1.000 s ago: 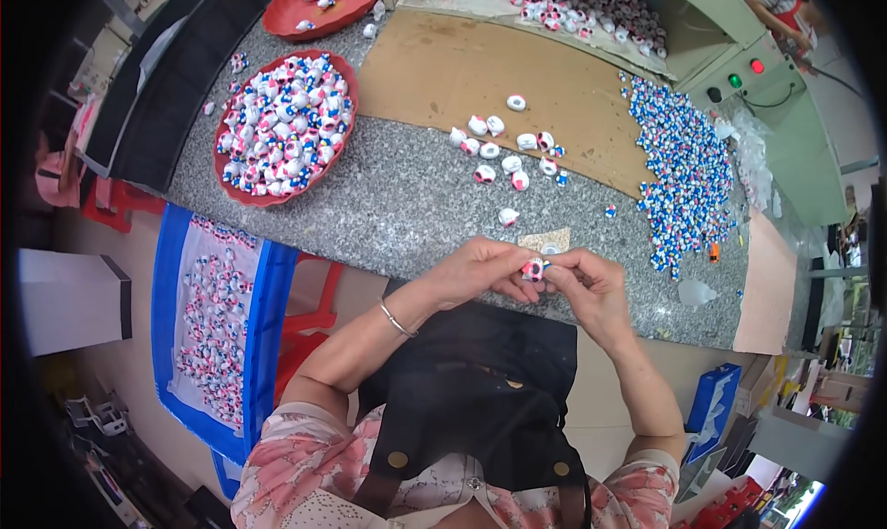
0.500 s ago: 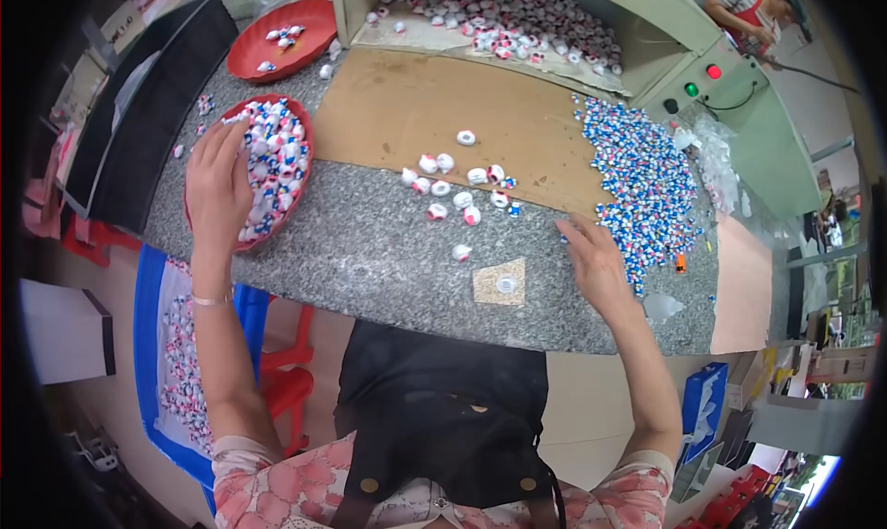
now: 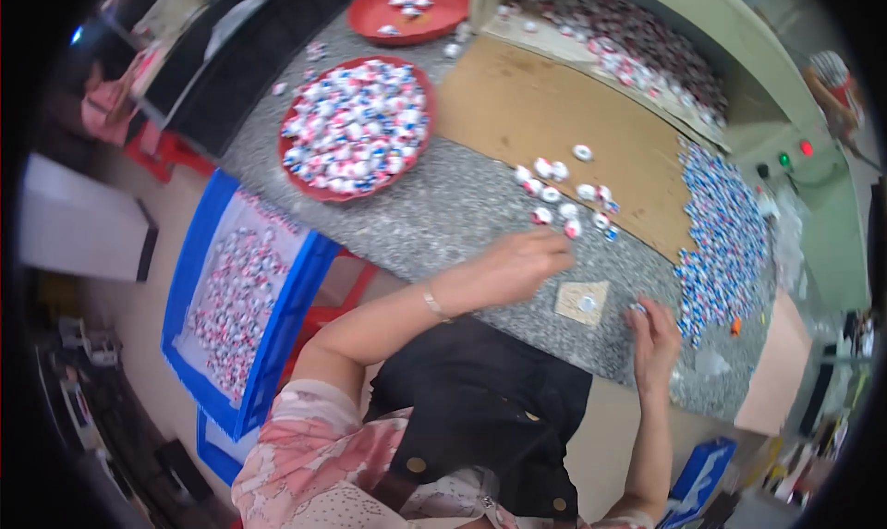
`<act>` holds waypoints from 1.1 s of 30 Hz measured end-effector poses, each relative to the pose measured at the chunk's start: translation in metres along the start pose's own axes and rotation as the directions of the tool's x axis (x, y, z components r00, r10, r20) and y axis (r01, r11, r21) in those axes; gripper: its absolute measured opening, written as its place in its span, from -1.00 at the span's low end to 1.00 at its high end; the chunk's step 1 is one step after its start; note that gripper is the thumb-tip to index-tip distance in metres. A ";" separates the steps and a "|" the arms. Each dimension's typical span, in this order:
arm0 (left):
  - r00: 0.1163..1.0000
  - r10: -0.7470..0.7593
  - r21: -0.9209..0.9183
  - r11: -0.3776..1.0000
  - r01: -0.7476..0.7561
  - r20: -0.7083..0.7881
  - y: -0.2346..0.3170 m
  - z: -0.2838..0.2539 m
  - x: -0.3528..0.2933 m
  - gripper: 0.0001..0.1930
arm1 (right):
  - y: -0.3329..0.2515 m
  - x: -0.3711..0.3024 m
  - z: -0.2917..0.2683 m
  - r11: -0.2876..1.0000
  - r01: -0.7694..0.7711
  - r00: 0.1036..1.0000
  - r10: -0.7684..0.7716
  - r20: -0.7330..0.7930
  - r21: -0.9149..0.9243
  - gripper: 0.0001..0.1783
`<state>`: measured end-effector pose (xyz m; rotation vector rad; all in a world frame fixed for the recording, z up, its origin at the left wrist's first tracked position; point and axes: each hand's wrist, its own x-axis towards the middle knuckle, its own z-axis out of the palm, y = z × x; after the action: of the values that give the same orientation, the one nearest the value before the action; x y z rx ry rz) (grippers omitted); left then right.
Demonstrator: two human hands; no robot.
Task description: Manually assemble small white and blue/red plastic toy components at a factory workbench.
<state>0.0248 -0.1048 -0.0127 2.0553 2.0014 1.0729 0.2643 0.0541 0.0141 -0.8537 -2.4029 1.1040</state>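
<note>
- So, my hands are apart over the tabletop (image 3: pixel 434 201), nearer its near edge than its far one.
- Here's my left hand (image 3: pixel 527 263), palm down, fingertips drawn together; it's blurred, and whether it pinches anything I can't tell.
- Just past those fingertips, toward the far edge, lies the loose group of white-and-pink pieces (image 3: pixel 568 212), by the near border of the cardboard sheet (image 3: pixel 554 109).
- My left hand is clearly the nearer one to that group; my right hand (image 3: pixel 654 340) sits off toward the right end, closer to the near edge.
- Over on the right, thumb and fingers curl in around what looks like a small blue-and-white piece (image 3: pixel 638 307), at the tips.
- Between my two hands, along the near edge, lies the beige pad (image 3: pixel 570 309) with a pale round spot, turned slightly askew.
- The pieces look roundish; I can't make out a long axis through this blur.
- Past my right hand, the blue heap (image 3: pixel 725 243) spreads along the right end; the full red bowl (image 3: pixel 325 194) stands toward the left end.
</note>
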 end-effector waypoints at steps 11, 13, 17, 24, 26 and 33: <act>0.856 -0.444 -0.873 0.265 0.409 0.266 0.014 -0.015 -0.035 -0.67 | 0.001 0.000 -0.016 0.775 0.344 0.939 -0.283 0.196 -0.530 -0.81; 0.796 -0.503 -0.922 -0.003 0.387 0.336 0.023 -0.013 -0.050 -0.69 | -0.005 0.006 -0.018 0.795 0.320 0.947 -0.262 0.184 -0.515 -0.82; 0.728 -0.516 -0.892 -0.274 0.360 0.453 0.036 -0.019 -0.058 -0.67 | -0.041 0.007 -0.002 0.936 0.266 0.959 -0.233 0.161 -0.230 -0.84; 0.849 -0.389 -0.932 -0.105 0.346 0.358 0.039 -0.015 -0.045 -0.68 | -0.053 0.024 0.023 0.797 0.434 0.892 -0.315 0.325 -0.420 -0.93; 0.847 -0.402 -0.937 -0.115 0.330 0.347 0.040 -0.012 -0.046 -0.67 | -0.057 0.028 0.027 0.755 0.439 0.886 -0.274 0.373 -0.487 -0.96; 0.818 -0.451 -0.916 0.003 0.402 0.357 0.035 -0.023 -0.058 -0.66 | -0.057 0.031 0.025 0.719 0.541 0.828 -0.363 0.428 -0.436 -0.95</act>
<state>0.0488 -0.1712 -0.0018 0.5829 1.0456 1.5770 0.2064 0.0314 0.0444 -0.1671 -3.0302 0.3699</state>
